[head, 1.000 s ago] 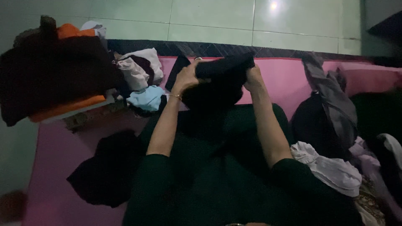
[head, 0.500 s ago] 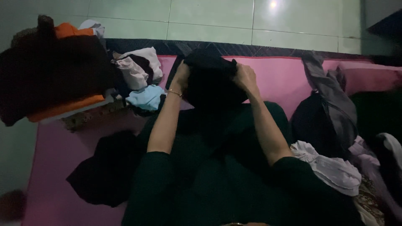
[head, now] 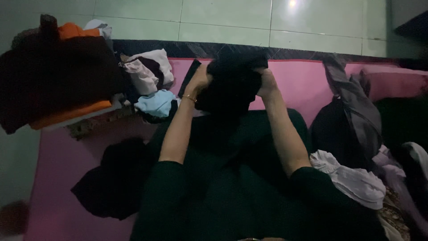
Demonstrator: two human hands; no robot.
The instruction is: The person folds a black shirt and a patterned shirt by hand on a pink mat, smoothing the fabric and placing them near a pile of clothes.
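Here both hands grip one dark garment (head: 232,85) held above the lap: left hand (head: 199,80) clenched on its left edge, right hand (head: 266,82) on its right, bundle stretched between them.

Matt black cloth garment (head: 232,87) (floor tiles (head: 223,20) glossy)

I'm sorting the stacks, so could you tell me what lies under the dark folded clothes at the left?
Under the dark folded clothes, an orange garment sticks out at the bottom edge. Anything deeper is covered.

fingertips: buried in dark garment (head: 232,82) | clothes pile (head: 53,80): cut off left
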